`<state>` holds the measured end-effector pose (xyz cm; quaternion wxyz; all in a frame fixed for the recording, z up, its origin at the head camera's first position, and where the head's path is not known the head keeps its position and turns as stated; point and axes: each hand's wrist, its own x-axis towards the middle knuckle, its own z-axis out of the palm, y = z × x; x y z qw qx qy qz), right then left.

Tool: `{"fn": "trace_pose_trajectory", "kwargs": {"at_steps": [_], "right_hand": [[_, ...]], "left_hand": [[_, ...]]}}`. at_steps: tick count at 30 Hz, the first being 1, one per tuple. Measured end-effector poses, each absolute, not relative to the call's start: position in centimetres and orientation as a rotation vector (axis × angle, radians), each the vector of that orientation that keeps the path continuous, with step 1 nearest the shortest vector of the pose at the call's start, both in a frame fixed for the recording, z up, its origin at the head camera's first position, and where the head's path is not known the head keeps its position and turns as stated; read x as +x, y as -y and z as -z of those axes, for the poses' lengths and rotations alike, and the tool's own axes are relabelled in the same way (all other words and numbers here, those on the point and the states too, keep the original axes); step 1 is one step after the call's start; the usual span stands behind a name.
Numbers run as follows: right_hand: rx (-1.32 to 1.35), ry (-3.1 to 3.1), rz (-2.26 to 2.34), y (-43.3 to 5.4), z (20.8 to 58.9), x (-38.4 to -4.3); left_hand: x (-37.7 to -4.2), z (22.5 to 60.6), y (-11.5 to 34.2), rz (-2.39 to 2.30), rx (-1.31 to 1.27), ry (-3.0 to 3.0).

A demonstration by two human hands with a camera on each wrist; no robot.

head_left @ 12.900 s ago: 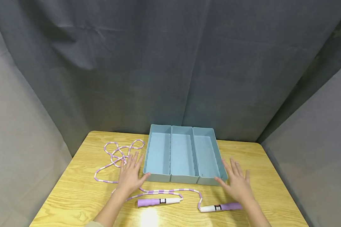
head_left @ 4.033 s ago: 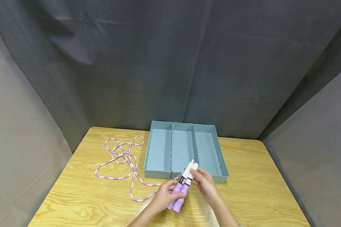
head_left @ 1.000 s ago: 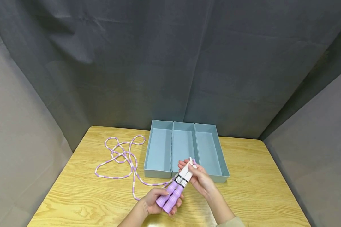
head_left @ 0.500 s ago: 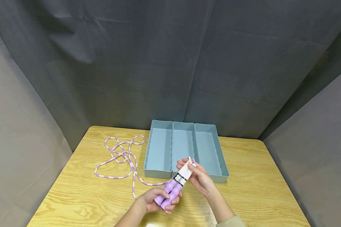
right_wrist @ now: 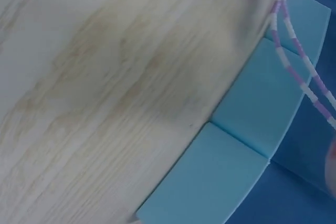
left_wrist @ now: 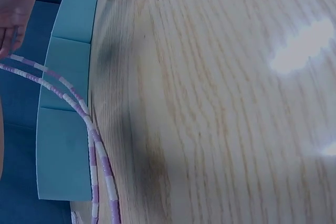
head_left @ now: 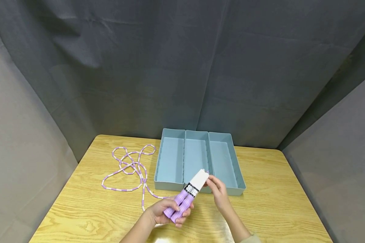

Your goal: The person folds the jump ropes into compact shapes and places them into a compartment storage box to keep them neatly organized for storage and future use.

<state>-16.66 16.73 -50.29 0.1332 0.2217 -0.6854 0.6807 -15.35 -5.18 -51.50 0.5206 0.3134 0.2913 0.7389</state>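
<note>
My left hand grips the purple ends of two jump rope handles, held side by side above the table's front. Their white ends point up and away to the right. At those white ends is my right hand, its curled fingers at the rope where it leaves the handles; the fingertips are partly hidden. The purple-and-white beaded cord runs down leftward and lies in loose loops on the table. In the left wrist view two strands of cord rise toward the right hand. The right wrist view shows the cord too.
Three blue-grey trays stand side by side at the back middle of the wooden table, just beyond the hands. Dark cloth hangs behind the table, with paler cloth at both sides.
Earlier the handles lay apart on the table; now both are held together in the left hand. Over the last second the right thumb has slipped off their white ends and the hand shifted right.
</note>
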Motion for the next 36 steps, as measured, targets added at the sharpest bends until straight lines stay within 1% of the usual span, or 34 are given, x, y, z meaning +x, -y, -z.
{"fn": "trace_pose_trajectory", "kwargs": {"at_steps": [7,14,24,36], "right_hand": [[0.686,1.869,-1.214,-16.3,49.9,-17.0],[0.644,1.808,-0.804,-16.9,51.7,-18.7],[0.64,1.845,-0.658,-17.0,51.8,-19.4],[0.652,1.856,-0.638,-16.9,52.4,-20.3]], "left_hand": [[-15.4,51.5,5.2,-1.771,0.762,-0.697],[-15.2,51.2,5.1,-1.769,0.788,-0.699],[-14.9,50.6,5.0,-1.738,0.807,-0.686],[-14.7,50.9,5.1,-1.69,0.816,-0.681]]}}
